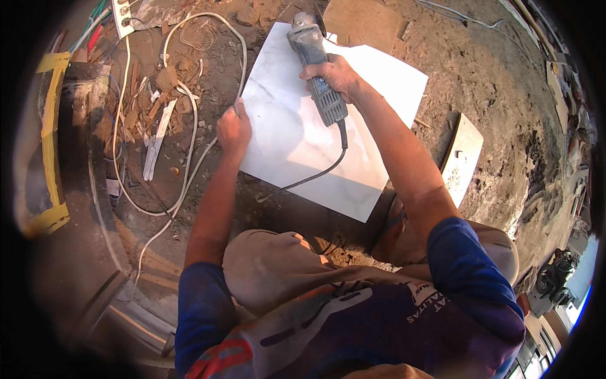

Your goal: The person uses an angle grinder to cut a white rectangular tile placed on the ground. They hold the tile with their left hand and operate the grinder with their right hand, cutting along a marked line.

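My right hand [334,79] grips the grey body of an angle grinder [325,101], whose disc end lies over the upper edge of a large white marbled tile [372,132]. The grinder's black cable [315,174] curves down across the tile. My left hand [233,129] is closed on the left edge of the tile, beside a white cord; its fingertips are partly hidden. The tile rests low over the dirt, just in front of my bent knees.
Looped white cords [192,107], a power strip [123,19] and scraps [158,139] lie at left, beside a yellow-taped edge [49,126]. Cardboard [360,22] lies behind the tile, a pale board [464,161] at right. A dark machine [555,278] sits at far right.
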Demonstrator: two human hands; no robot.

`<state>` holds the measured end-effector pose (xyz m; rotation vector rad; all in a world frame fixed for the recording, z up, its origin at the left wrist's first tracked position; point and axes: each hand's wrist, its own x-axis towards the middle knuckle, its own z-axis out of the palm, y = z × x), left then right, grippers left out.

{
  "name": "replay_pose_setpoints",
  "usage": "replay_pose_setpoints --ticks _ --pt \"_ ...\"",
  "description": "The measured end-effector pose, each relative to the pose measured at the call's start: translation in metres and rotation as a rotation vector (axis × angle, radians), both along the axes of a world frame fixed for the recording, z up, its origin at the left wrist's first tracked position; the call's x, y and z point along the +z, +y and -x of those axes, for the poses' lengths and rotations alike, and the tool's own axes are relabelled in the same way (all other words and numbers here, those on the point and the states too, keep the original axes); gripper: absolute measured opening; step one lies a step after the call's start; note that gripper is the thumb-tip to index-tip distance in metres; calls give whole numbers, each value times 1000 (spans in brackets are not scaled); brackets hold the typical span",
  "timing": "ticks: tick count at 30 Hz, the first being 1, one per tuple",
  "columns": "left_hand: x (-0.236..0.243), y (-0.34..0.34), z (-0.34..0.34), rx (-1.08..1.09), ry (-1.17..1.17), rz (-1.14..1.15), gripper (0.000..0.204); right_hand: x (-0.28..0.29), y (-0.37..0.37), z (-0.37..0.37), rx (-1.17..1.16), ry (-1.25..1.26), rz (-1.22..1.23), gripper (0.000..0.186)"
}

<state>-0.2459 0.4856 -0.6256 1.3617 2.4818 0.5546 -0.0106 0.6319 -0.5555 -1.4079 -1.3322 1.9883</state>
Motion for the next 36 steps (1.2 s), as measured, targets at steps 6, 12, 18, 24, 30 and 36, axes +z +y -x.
replay_pose_setpoints --ticks 6,12,18,24,30,36 --pt "-2 -3 3 1 7 7 58 -2 -9 -14 130 -128 -116 35" --pt "4 -2 2 19 33 30 58 -10 6 -15 136 -33 -22 48" --pt "8 0 2 49 56 80 58 -14 2 -14 127 -62 -33 48" --pt "3 4 3 41 37 78 59 0 -5 -19 121 -18 -66 56" --pt "-7 45 64 -137 91 55 58 43 -35 -34 47 45 -226 50" --pt "7 92 93 -240 188 20 61 24 -33 -47 110 -143 -320 59"
